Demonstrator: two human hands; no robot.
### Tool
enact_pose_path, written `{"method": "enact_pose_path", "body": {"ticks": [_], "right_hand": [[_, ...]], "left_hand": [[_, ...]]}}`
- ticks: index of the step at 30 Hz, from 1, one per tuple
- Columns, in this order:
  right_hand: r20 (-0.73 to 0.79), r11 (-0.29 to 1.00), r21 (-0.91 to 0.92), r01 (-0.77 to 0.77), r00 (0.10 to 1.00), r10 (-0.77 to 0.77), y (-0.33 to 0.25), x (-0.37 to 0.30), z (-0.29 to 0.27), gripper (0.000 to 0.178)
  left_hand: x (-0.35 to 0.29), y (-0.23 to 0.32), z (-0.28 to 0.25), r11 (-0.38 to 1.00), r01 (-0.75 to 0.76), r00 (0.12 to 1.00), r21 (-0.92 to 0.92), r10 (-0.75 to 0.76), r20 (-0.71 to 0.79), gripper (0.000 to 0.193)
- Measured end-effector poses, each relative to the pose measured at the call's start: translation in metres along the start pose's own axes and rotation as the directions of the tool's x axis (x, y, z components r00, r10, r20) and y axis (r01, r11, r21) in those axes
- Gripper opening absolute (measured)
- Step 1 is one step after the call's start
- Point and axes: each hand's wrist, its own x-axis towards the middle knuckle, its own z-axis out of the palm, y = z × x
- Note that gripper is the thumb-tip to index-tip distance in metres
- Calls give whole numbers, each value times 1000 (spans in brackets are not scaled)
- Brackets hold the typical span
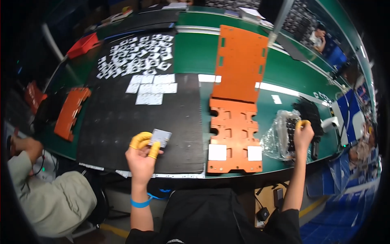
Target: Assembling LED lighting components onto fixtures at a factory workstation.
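Yellow finger cots cover fingertips on both my hands. Over the black mat's front part, my left hand (142, 156) is closed on a small light-grey square plate (161, 136). My right hand (304, 137) is at the right, its fingers bent together beside a clear plastic bag (277, 136) and a black gridded tray (291, 132); whatever its fingertips hold is hidden. Between my hands lies an orange fixture (234, 122), its orange panel (242, 65) laid back behind it. Two white square pieces, one at the left (217, 153) and one at the right (254, 153), sit on its near end.
White plates (153, 88) lie in rows on the black mat (109, 134), with many scattered white pieces (138, 57) behind. A red bin (83, 44) and another orange fixture (71, 114) stand left. A white scanner (329, 123) is at right; a co-worker (61, 199) sits left.
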Motion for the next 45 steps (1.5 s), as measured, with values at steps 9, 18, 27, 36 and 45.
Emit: {"method": "enact_pose_path", "body": {"ticks": [9, 18, 27, 36, 45], "right_hand": [[141, 992, -35, 121, 983, -115, 6, -6, 24, 24], [54, 984, -1, 181, 982, -180, 1, -6, 19, 22], [549, -55, 826, -560, 823, -145, -116, -89, -70, 39], [674, -422, 463, -779, 619, -402, -157, -167, -65, 45], [581, -131, 765, -631, 763, -283, -183, -185, -71, 43]], "left_hand": [[-39, 11, 25, 976, 160, 987, -147, -162, -3, 32], [-46, 1, 30, 982, 174, 985, -71, -173, 9, 26], [-57, 6, 42, 991, 127, 991, -39, -128, -25, 25], [-79, 31, 74, 993, 109, 987, 37, -112, 112, 26], [-86, 26, 74, 990, 87, 993, 107, -95, 74, 25]]}}
